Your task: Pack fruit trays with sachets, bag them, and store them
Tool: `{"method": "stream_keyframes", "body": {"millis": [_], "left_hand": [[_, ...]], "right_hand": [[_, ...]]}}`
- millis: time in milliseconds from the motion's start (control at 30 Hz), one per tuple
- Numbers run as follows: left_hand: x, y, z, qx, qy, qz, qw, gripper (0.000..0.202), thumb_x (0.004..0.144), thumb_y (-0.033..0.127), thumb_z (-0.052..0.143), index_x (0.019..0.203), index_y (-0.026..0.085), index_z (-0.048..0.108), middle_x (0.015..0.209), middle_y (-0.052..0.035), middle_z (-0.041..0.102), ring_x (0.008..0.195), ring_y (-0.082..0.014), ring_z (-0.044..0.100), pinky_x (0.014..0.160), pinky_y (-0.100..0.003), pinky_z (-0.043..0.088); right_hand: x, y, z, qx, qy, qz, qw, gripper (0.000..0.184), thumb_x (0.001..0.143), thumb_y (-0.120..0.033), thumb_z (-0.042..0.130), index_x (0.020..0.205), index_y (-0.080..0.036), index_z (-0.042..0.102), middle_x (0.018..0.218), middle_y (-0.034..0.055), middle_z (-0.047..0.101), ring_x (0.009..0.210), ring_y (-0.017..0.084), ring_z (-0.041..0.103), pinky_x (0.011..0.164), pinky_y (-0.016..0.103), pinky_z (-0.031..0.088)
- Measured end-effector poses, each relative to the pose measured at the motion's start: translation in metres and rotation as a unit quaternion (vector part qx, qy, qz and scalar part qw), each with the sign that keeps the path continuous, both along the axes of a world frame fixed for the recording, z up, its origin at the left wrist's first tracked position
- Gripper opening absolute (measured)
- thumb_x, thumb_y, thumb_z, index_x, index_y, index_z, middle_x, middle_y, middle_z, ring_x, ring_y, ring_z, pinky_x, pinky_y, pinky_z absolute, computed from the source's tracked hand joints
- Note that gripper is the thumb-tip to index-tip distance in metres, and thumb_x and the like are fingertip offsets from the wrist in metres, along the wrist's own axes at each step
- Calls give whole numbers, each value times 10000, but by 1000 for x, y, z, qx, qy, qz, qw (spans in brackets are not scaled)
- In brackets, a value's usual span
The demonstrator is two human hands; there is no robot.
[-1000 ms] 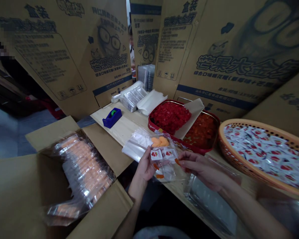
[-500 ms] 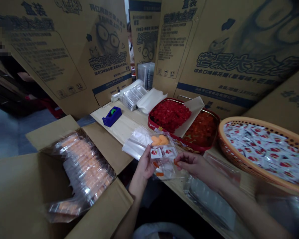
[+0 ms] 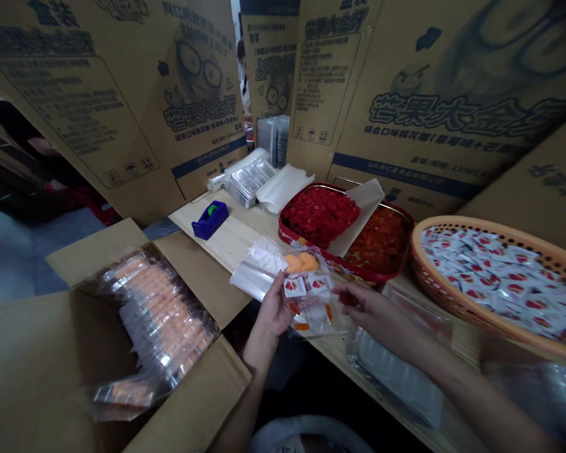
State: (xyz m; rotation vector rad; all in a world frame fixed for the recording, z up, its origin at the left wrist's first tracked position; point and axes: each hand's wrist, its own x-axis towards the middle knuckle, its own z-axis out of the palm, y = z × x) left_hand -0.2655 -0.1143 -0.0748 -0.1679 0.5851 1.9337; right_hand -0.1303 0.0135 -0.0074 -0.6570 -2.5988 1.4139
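Clear tray [image 3: 331,275] gripped in your left hand [image 3: 276,308], above the near edge of the desk [image 3: 238,236]. Long axis runs away from you, far end toward the red tin [image 3: 375,274]. Transparent, glossy; orange pieces [image 3: 302,262] at far end, two white sachets [image 3: 295,287] side by side midway, orange slivers [image 3: 302,327] nearer you. Your right hand [image 3: 346,299] is released, fingers loosely curled, just beside it. Plastic bags [image 3: 255,270] lie left; your right forearm [image 3: 453,374] partly blocks a second tray [image 3: 396,377].

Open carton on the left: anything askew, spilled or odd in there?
Yes: one clear pack lies apart from the row of packs, toward the near side of the carton, breaking the otherwise neat line. No spill shows.
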Motion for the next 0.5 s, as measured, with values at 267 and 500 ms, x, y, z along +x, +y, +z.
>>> {"method": "stream_keyframes", "body": {"millis": [267,500], "left_hand": [[0,1,0,-8,3,-3,1000,311,908,370,428,1022,147,612,923,-91,693,837,-228,669,847,-474,501],[0,1,-3,1,-3,1,1000,307,893,354,468,1029,123,619,922,-103,693,888,-229,661,880,-441,493]], "right_hand": [[-17,-12,-3,79,15,50,995,118,622,-143,536,551,-234,561,676,47,574,735,222,539,714,326,447],[-11,-1,-10,110,-7,64,992,117,639,-124,550,568,-217,554,736,41,593,755,212,555,710,322,444]]}}
